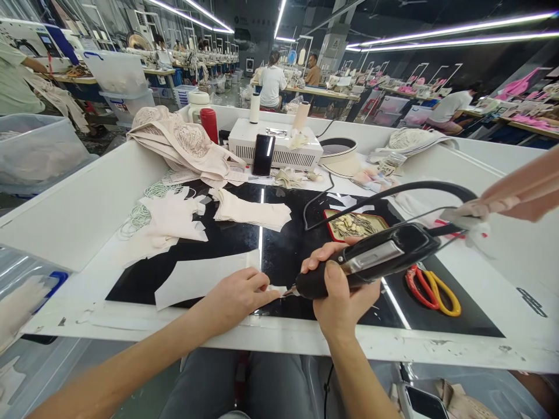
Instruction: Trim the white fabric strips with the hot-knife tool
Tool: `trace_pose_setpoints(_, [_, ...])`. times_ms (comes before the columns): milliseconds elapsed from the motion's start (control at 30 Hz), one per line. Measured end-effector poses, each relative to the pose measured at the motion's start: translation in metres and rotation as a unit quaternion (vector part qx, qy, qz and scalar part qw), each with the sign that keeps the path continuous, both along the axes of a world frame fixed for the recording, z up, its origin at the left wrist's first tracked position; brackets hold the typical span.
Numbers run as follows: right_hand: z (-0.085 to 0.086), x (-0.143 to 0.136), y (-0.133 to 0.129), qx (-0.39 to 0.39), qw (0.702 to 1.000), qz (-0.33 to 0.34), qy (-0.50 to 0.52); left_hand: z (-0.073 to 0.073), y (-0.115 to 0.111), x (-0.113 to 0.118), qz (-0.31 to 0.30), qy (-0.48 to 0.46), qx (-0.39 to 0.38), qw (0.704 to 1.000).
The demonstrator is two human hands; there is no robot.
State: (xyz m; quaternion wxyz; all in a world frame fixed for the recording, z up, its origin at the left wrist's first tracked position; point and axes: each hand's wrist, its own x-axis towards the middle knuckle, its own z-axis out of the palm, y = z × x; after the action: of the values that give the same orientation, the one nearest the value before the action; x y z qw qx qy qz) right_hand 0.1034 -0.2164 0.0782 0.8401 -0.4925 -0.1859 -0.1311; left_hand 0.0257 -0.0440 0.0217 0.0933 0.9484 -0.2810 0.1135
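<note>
R hand [343, 308] is gripping a tool [375, 256] beside L hand [233, 297], whose fingers are pressing a white piece [205, 276] nr the surface's [174, 331] front edge, pinch unclear. Work's apparently under way, share done unclear. Scissors [432, 291] are lying nr front-R corner; cord [410, 185] is arching past tray [328, 225], poss. obstructing.

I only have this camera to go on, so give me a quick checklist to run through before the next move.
1. Right hand gripping the black tool: ok.
2. Left hand at the right end of the white piece: ok.
3. Left fingertips well clear of the tool's tip: not ok, right beside it.
4. Scissors away from the tip: ok, off to the right.
5. Tool switched on: cannot tell.
</note>
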Motion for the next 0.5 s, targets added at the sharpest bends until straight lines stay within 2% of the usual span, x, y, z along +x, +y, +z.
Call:
trace_pose_setpoints(200, [-0.004, -0.002, 0.001, -0.013, 1.000, -0.005, 0.008, -0.002, -0.001, 0.000, 0.003, 0.003, 0.002, 1.000])
trace_pose_setpoints(333, [-0.005, -0.001, 0.001, -0.025, 1.000, -0.008, 0.005, -0.001, 0.001, 0.001, -0.004, 0.017, -0.030, 0.999])
trace_pose_setpoints(500, [-0.006, 0.003, -0.001, -0.035, 0.999, 0.003, 0.002, 0.008, 0.028, -0.003, 0.024, 0.004, -0.097, 0.995])
